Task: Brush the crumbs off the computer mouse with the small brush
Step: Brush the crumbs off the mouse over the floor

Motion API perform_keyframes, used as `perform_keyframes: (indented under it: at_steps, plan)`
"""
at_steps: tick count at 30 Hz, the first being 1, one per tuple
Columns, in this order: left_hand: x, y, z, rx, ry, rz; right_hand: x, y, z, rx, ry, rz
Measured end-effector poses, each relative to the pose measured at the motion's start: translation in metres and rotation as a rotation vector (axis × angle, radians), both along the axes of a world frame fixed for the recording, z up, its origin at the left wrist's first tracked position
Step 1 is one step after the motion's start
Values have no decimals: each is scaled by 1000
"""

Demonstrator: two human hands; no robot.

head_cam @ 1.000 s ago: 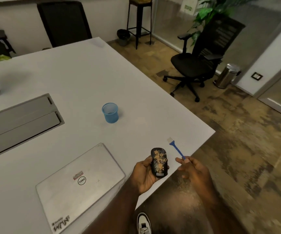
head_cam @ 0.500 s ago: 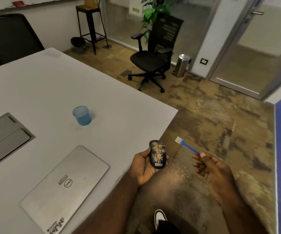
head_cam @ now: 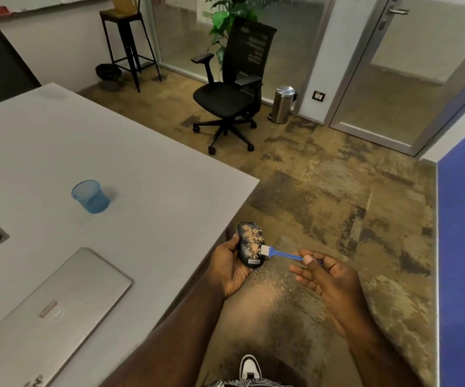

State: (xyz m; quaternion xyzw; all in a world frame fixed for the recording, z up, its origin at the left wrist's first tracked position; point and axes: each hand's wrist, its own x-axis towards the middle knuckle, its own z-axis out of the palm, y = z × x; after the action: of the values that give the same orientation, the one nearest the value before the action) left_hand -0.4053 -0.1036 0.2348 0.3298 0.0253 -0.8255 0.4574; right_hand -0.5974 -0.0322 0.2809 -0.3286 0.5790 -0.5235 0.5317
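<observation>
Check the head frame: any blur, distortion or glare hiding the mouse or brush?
Head view: wide-angle bending at the edges, door frames lean; computer mouse and small brush near centre are sharp, crumbs readable; mild softness on the right hand; no glare on either, dim even indoor light.

mouse (head_cam: 250, 245): glossy black plastic | brush (head_cam: 278, 253): blue plastic | laptop (head_cam: 58, 305): matt metal
</observation>
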Motion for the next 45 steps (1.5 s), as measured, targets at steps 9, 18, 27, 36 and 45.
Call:
perform_keyframes:
  at_steps: [9,18,27,36,45]
  plan:
    - [-55,-19,1,37,-53,25,-46,-22,-5,-68,133,85]
    - [-92,-26,5,39,-72,-52,-87,-50,-13,-78,218,-84]
    - [-100,-29,10,29,-83,-71,-99,-51,-7,-92,174,-45]
    - [-100,-22,10,33,-69,-101,-106,-53,-7,-98,220,-118]
    - [-97,-18,11,15,-52,-121,-103,-53,-8,-80,232,-124]
